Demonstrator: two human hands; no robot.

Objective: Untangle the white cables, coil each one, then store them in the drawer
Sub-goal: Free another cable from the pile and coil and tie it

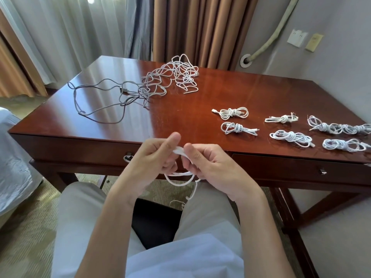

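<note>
Nearest us, our left hand (158, 155) and right hand (208, 163) curl their fingers round a thin white cable (180, 178), loops dangling over our lap. Beyond, six coiled white cable bundles (233, 112) lie on the glossy reddish wooden desk (200, 101); farther off sprawls the tangled white cable heap (170, 77).

A glossy reddish wooden desk (230, 93) was set against a grey wall (331, 63). Brown drapes (200, 29) and sheer curtains (80, 31) were lit by daylight. Patterned carpet (24, 227) was laid below.

head cam; worn; faces forward-down; close over hands (180, 157); desk (200, 101) beyond
</note>
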